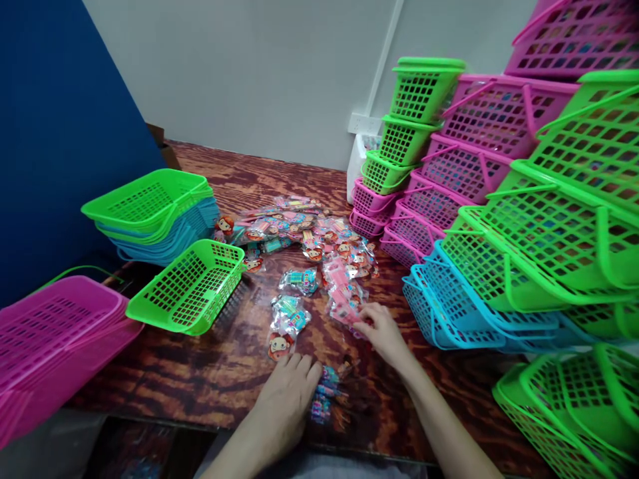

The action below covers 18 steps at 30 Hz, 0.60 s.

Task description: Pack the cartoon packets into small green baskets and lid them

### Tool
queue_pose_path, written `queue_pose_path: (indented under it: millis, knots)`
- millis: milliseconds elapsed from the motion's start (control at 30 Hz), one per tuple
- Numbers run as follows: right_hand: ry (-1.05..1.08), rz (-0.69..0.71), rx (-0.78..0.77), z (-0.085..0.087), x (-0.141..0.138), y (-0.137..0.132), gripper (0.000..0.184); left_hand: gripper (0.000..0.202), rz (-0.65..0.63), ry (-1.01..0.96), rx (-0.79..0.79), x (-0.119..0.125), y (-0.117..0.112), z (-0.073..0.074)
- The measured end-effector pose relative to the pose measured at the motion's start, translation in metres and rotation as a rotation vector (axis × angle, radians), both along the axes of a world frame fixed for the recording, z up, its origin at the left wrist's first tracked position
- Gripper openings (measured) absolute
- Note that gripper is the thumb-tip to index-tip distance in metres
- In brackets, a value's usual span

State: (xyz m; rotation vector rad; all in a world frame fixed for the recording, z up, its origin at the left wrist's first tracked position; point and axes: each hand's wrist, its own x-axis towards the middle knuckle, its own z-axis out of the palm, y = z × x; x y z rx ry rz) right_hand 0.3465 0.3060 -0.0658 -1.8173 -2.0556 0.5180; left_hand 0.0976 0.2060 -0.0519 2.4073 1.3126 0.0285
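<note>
My left hand is near the front of the table, fingers curled down, with several small clear packets of blue and purple items against its thumb side. Its thumb is hidden, but the packets appear gripped there. Just beyond the fingertips is a packet with a red-haired doll figure. My right hand pinches the near end of a pink packet, part of a row of pink packets. Teal packets lie left of that row.
A pile of doll-figure packets spreads across the table's middle. A green basket stands at left, beside stacked green and blue baskets and pink ones. Tall stacks of filled pink baskets and green baskets rise at right.
</note>
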Motion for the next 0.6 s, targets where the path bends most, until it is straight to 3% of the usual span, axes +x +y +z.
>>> queue_pose_path:
  millis: [100, 200, 333, 467, 600]
  knots:
    - [-0.239, 0.041, -0.011, -0.006, -0.020, -0.008, 0.001, 0.053, -0.001, 0.001, 0.000, -0.001, -0.001, -0.001]
    - [-0.407, 0.059, 0.047, 0.001, -0.026, -0.016, 0.010, 0.056, -0.010, -0.001, 0.000, -0.002, -0.003, -0.001]
    - [-0.231, 0.080, 0.074, 0.014, -0.028, -0.016, 0.022, 0.056, -0.019, -0.001, 0.008, -0.004, -0.003, -0.003]
    - [-0.149, 0.039, 0.071, 0.009, -0.039, -0.003, 0.045, 0.055, -0.020, -0.014, 0.002, -0.004, -0.003, -0.004]
    - [-0.313, -0.055, 0.004, -0.003, -0.048, 0.008, 0.027, 0.055, -0.021, -0.007, -0.005, -0.003, -0.003, -0.002]
